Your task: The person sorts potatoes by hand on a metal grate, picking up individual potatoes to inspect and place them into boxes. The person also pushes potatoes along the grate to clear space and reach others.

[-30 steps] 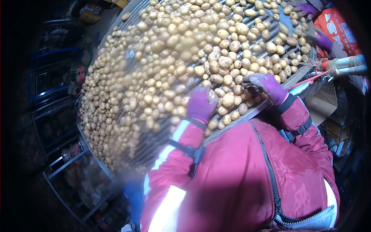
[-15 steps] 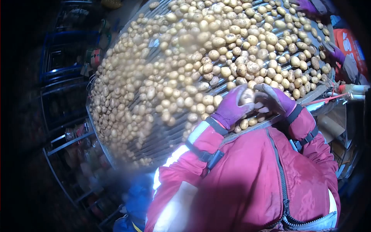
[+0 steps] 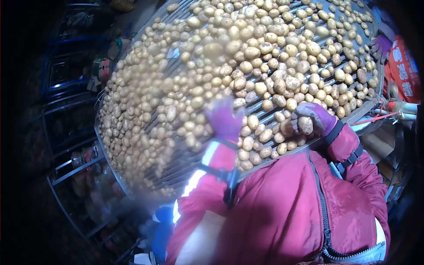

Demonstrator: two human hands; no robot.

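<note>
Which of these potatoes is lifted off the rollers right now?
The potato gripped in the right hand at the near edge; all others lie loose on the rollers.

The slatted metal surface (image 3: 176,171) is carrying a dense layer of pale potatoes (image 3: 247,53), which are lying directly on its bars. Potatoes are crowding against its near rail (image 3: 355,115); bare bars are showing far left of that rail.
</note>
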